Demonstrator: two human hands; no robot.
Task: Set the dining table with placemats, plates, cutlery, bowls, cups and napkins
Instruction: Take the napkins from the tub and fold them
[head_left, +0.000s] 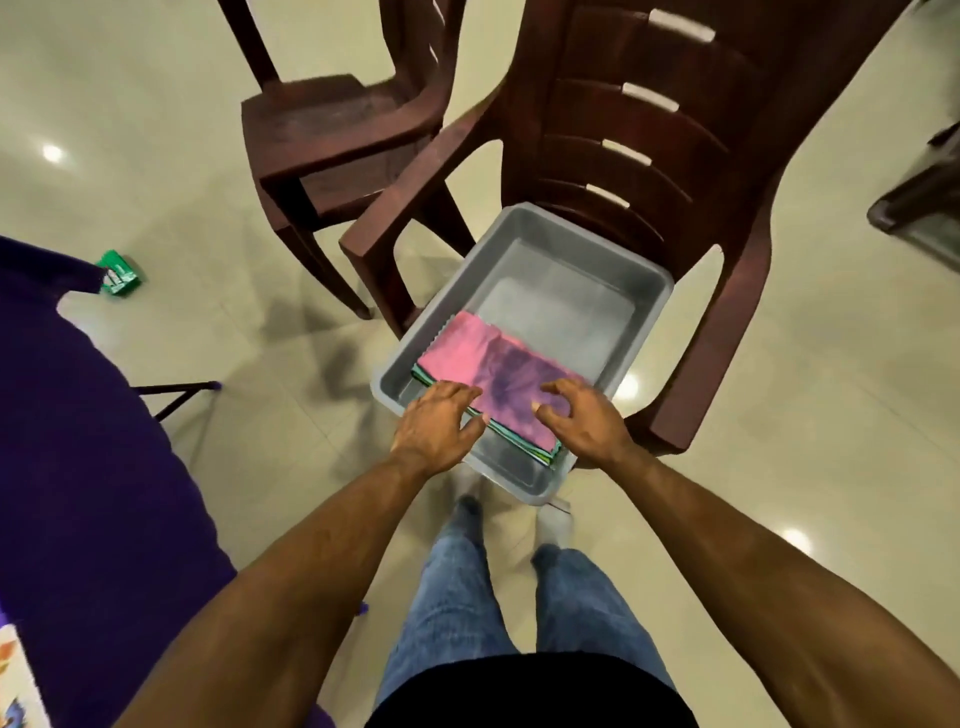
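a folded pink napkin (483, 358) tops a thin multicoloured stack in the grey tub (545, 270); the left hand (439, 423) pinches the stack's edge, the right hand (582, 415) hovers with curled, empty fingers.

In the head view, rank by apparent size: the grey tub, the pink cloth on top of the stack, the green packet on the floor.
Largest to smallest, as they appear:
1. grey tub
2. pink cloth
3. green packet
The packet lies farther from the camera, so its true size is less certain.
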